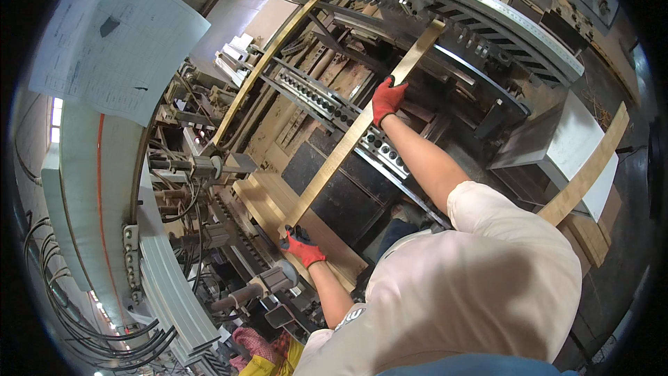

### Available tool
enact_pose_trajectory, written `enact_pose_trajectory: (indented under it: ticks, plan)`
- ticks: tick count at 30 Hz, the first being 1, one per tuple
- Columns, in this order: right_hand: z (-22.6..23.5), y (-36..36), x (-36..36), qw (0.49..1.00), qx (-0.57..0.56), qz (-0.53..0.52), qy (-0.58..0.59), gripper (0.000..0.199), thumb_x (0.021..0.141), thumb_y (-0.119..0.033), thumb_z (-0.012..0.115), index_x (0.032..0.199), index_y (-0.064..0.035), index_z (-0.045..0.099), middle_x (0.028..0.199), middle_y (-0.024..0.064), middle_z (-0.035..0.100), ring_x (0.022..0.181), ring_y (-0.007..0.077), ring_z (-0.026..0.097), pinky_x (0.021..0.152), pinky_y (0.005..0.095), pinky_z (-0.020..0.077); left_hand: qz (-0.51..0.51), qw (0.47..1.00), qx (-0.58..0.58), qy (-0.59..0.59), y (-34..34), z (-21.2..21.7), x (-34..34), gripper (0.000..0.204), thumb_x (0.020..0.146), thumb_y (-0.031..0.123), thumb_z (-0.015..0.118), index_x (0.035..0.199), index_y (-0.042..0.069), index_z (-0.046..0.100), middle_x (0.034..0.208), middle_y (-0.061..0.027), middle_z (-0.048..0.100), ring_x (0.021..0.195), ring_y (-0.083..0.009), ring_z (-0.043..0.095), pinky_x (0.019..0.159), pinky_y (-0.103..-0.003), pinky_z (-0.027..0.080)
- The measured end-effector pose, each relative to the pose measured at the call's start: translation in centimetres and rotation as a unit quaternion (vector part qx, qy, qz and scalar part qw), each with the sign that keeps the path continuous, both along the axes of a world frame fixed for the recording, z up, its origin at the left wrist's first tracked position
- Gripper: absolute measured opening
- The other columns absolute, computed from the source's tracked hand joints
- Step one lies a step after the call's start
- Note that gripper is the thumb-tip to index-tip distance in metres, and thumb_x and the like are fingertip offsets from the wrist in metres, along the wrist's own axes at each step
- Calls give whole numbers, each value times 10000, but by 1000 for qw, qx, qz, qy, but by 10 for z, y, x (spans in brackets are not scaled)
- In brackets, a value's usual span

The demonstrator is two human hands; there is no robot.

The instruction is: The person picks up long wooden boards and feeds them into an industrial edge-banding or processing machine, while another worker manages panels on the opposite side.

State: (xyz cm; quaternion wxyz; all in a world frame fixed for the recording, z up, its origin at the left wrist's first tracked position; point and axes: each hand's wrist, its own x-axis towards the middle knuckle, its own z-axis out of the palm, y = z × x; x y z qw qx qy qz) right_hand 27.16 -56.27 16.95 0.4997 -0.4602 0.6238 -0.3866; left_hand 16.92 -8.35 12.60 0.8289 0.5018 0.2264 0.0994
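Note:
A long, narrow wooden strip (334, 160) slants across the machine, from near left to far right. My left hand (304, 247), in a red glove with dark fingertips, grips its near end. My right hand (387, 100), gloved the same way, is closed around it farther up, and the far end reaches past that hand toward the rail. Under the near end lies a stack of wooden boards (270, 191), close to my left hand. Below the strip, between my hands, runs a metal bar with a row of black round parts (385, 151).
Another wooden strip (268, 59) lies along the machine's left side. A striped rail (480, 17) bounds the far side. Right of me stand a white box (553, 146) and a leaning wooden board (591, 160). Paper sheets (118, 42) hang at upper left; cables (104, 348) loop at lower left.

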Motion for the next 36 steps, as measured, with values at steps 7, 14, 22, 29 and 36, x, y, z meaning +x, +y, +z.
enact_pose_trajectory:
  ticks: [7, 14, 22, 29, 36]
  plan:
    - [10, -9, -5, 999, 31, -27, -25, 623, 871, -317, 554, 1314, 76, 360, 1251, 305, 496, 1152, 432, 488, 975, 436, 395, 75, 995, 65, -13, -33, 4, 11, 327, 797, 85, 712, 1011, 167, 479, 812, -31, 575, 632, -169, 548, 512, -297, 431]
    - [11, -5, -11, 999, 24, 21, -42, 681, 912, -342, 475, 1387, 93, 254, 1342, 303, 414, 1215, 418, 446, 1008, 443, 373, 67, 996, 56, 26, -28, -2, 14, 238, 841, 119, 668, 983, 170, 485, 750, -14, 556, 605, -160, 525, 501, -306, 413]
    - [-7, -7, -2, 999, -28, -17, -37, 664, 899, -336, 497, 1345, 116, 303, 1278, 339, 457, 1174, 437, 474, 985, 441, 392, 118, 985, 126, -5, -47, 13, 10, 283, 833, 136, 698, 1035, 139, 499, 725, -17, 547, 533, -136, 473, 465, -279, 378]
    - [-34, -20, 6, 996, -83, -33, -26, 655, 877, -362, 543, 1246, 151, 370, 1157, 368, 511, 1044, 478, 540, 895, 493, 452, 112, 978, 173, -34, -39, 1, 15, 389, 817, 76, 704, 1142, 83, 490, 930, -33, 576, 730, -134, 550, 611, -280, 480]
    - [-40, -17, 3, 996, -50, -6, -76, 537, 845, -324, 596, 1070, 149, 480, 1009, 363, 583, 920, 483, 596, 808, 509, 494, 173, 975, 139, -35, -53, 2, 9, 458, 817, 66, 710, 1202, 62, 463, 1035, -46, 550, 936, -154, 529, 840, -281, 439]
